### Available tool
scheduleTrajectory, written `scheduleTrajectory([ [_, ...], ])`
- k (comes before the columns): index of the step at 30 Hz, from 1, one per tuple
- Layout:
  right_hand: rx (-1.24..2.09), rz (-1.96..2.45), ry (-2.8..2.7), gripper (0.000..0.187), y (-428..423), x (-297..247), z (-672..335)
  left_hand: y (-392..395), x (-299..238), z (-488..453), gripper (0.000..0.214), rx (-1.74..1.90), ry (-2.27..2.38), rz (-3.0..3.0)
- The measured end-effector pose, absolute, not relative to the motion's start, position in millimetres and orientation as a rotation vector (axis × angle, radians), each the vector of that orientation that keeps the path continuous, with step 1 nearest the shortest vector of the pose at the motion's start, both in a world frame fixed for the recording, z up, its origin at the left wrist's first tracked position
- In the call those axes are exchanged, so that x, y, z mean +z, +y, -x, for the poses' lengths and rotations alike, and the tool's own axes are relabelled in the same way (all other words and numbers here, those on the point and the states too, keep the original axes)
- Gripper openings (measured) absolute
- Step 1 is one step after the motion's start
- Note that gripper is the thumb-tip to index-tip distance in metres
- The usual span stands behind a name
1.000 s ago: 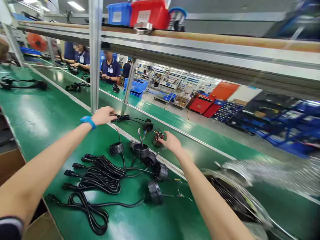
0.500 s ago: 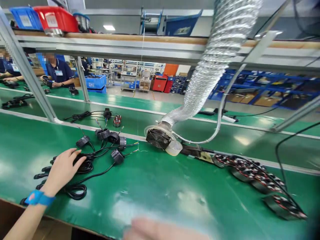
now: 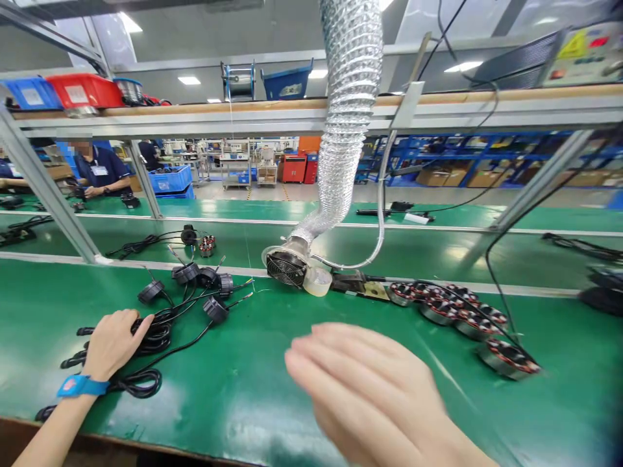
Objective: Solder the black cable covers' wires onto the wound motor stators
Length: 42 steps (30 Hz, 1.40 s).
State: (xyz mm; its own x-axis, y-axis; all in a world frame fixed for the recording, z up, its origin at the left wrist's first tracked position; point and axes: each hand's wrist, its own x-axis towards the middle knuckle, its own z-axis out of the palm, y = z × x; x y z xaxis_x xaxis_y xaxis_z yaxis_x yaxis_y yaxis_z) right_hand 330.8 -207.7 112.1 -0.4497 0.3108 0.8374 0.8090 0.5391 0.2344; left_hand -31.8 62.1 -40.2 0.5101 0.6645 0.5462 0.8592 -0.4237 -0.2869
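And the right hand (image 3: 374, 389) is up now, well into view over the bench, where half a second ago it was only a blur at the bottom edge; a second ago it was out at the lone coil ring (image 3: 207, 246), which now sits untouched on the far strip beside a black cap. The left hand (image 3: 111, 344) has come back too, from the far cable to the bundle of black cables (image 3: 158, 334), and there it stays. It lies back up across them, thumb spread, blue wristband (image 3: 82, 386) at the wrist; whether it grips any, I can't tell. The right hand is open, fingers stretched out and close together, pointing left, its palm hidden. Just beyond the cables sit the loose black caps (image 3: 215, 310), wires poking out. All this is on a shiny green bench (image 3: 253, 402), with a small fan (image 3: 286, 269) under a silver hose (image 3: 343, 130), a roll of tape (image 3: 317, 282) right beside it, and a cluster of coil rings (image 3: 438, 312) off to the right. Overhead runs a shelf (image 3: 219, 120) with a red bin (image 3: 85, 91); a co-worker (image 3: 100, 172) sits across at left.
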Motion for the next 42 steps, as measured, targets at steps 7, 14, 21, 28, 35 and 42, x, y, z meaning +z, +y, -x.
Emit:
scheduleTrajectory([
  [7,-0.451,1.234,-2.222,0.020,-96,58,-352,52,-23,41,0.033,-0.611,-1.089,1.983],
  [14,-0.122,1.329,-2.291,0.024,-24,23,-330,11,-4,15,0.041,-0.389,-1.268,1.957],
  [21,-0.118,1.070,-2.425,0.025,51,26,-250,42,-6,-45,0.058,-0.369,-1.665,2.106],
  [28,-0.105,1.165,-2.297,0.047,99,15,-224,74,-26,-87,0.053,-0.346,-1.683,2.229],
  [35,0.015,1.170,-2.224,0.067,104,3,-243,58,-32,-90,0.053,-0.372,-1.506,2.283],
  [42,0.072,1.129,-2.289,0.051,87,6,-252,64,-55,-50,0.040,-0.502,-1.042,2.535],
])
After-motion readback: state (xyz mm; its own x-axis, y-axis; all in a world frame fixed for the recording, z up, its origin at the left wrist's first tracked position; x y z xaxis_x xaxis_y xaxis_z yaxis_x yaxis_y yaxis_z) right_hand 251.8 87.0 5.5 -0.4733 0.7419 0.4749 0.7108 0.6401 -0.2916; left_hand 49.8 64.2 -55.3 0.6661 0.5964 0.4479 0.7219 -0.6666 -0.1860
